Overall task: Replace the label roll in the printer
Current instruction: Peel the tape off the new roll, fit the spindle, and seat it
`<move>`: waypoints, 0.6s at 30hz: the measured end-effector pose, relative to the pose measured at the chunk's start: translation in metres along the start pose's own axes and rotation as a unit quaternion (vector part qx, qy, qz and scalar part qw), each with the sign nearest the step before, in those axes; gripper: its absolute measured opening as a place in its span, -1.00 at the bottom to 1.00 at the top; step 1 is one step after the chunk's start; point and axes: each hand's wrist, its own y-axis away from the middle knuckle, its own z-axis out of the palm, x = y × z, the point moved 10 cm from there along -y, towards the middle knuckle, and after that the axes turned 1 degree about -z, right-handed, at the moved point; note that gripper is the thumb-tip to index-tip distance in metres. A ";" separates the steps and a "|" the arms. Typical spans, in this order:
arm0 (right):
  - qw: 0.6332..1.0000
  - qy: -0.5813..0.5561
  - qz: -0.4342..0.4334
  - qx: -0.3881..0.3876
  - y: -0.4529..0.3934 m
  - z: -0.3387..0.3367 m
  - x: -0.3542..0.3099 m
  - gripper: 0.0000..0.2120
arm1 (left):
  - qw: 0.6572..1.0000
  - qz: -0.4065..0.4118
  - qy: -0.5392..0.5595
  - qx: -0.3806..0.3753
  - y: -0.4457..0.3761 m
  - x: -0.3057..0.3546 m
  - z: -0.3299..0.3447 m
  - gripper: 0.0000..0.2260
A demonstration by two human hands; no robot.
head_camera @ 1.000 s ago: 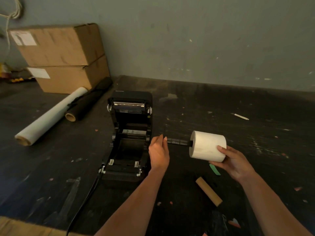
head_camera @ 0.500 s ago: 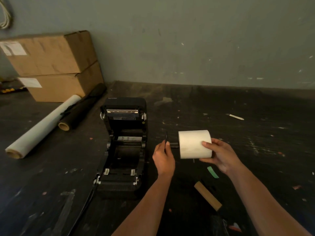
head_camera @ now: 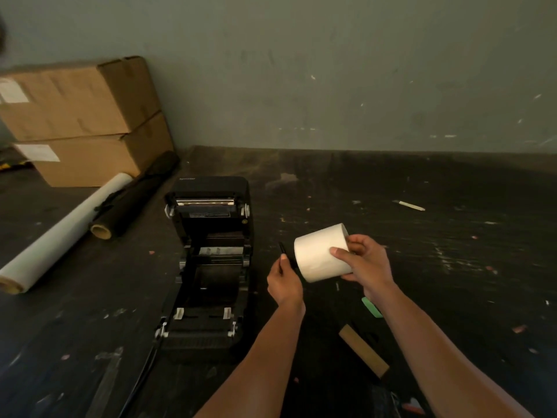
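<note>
One white label roll (head_camera: 321,252), full, held in the air just right of the printer (head_camera: 208,260), tilted with its far end raised. Right hand (head_camera: 366,263) wraps the roll's right end, thumb across the paper face, fingers behind. One black spindle (head_camera: 284,254) enters the roll's left end; only a short length and its flat end plate show. Left hand (head_camera: 284,286), right of the printer and touching the roll's lower left edge, is closed around that spindle.

One black label printer, lid tipped open toward the wall (head_camera: 331,70), media bay bare and dark, metal print bar visible under the lid. A black cable (head_camera: 144,369) leaves its near left corner.

One brown cardboard core (head_camera: 363,349), lying flat on the dark tabletop (head_camera: 452,267), right of the printer and nearer the viewer, below the right forearm. One green scrap (head_camera: 372,307) between core and roll, partly hidden by that forearm.

Two long rolls left of the printer, side by side: one black roll (head_camera: 135,197), one white roll (head_camera: 66,230) further left. Two cardboard boxes (head_camera: 81,125), stacked, behind those rolls against the wall, each with a white sticker.

One pale stick (head_camera: 410,205) well right of the printer, toward the wall.
</note>
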 end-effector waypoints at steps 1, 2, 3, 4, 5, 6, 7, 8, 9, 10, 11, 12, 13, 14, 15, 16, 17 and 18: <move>1.000 0.017 -0.013 0.008 -0.001 0.000 -0.002 -0.47 | 1.000 -0.008 0.009 -0.001 0.000 -0.002 0.002 -0.75; 0.999 0.038 -0.026 0.017 -0.001 0.000 -0.004 -0.48 | 1.000 -0.018 0.018 -0.004 0.001 -0.005 0.005 -0.80; 0.997 0.063 -0.040 0.025 -0.001 0.001 -0.006 -0.49 | 0.999 -0.029 0.025 -0.007 0.002 -0.007 0.008 -0.83; 0.994 0.086 -0.054 0.032 -0.002 0.003 -0.009 -0.49 | 0.999 -0.040 0.028 -0.010 0.002 -0.009 0.012 -0.84; 0.991 0.106 -0.068 0.037 -0.002 0.004 -0.011 -0.49 | 0.998 -0.052 0.032 -0.011 0.002 -0.013 0.014 -0.84; 0.989 0.120 -0.082 0.041 -0.003 0.005 -0.014 -0.50 | 0.997 -0.061 0.039 -0.013 0.002 -0.016 0.017 -0.84; 0.986 0.131 -0.092 0.044 -0.004 0.005 -0.017 -0.51 | 0.996 -0.068 0.049 -0.017 0.003 -0.017 0.019 -0.85; 0.984 0.138 -0.099 0.048 -0.005 0.005 -0.019 -0.52 | 0.995 -0.072 0.059 -0.024 0.004 -0.018 0.022 -0.85; 0.983 0.144 -0.105 0.051 -0.006 0.005 -0.020 -0.52 | 0.994 -0.076 0.068 -0.031 0.004 -0.019 0.025 -0.84; 0.981 0.149 -0.114 0.052 -0.007 0.005 -0.021 -0.53 | 0.993 -0.083 0.076 -0.037 0.003 -0.021 0.027 -0.82; 0.979 0.153 -0.124 0.052 -0.007 0.006 -0.022 -0.53 | 0.991 -0.094 0.085 -0.040 0.003 -0.022 0.028 -0.79; 0.977 0.156 -0.134 0.053 -0.007 0.007 -0.023 -0.53 | 0.989 -0.108 0.093 -0.038 0.003 -0.022 0.028 -0.75; 0.977 0.156 -0.138 0.055 -0.007 0.007 -0.022 -0.54 | 0.987 -0.123 0.103 -0.033 0.003 -0.023 0.029 -0.70; 0.977 0.152 -0.137 0.056 -0.007 0.006 -0.020 -0.54 | 0.985 -0.132 0.106 -0.029 0.001 -0.025 0.029 -0.66; 0.978 0.148 -0.134 0.057 -0.007 0.006 -0.017 -0.55 | 0.986 -0.132 0.099 -0.030 -0.001 -0.025 0.030 -0.63; 0.979 0.145 -0.133 0.058 -0.007 0.005 -0.014 -0.55 | 0.988 -0.122 0.083 -0.035 -0.003 -0.023 0.031 -0.62; 0.979 0.143 -0.133 0.061 -0.007 0.005 -0.012 -0.55 | 0.991 -0.107 0.066 -0.040 -0.003 -0.020 0.032 -0.63; 0.978 0.145 -0.137 0.065 -0.006 0.005 -0.010 -0.55 | 0.993 -0.095 0.048 -0.042 -0.004 -0.019 0.033 -0.65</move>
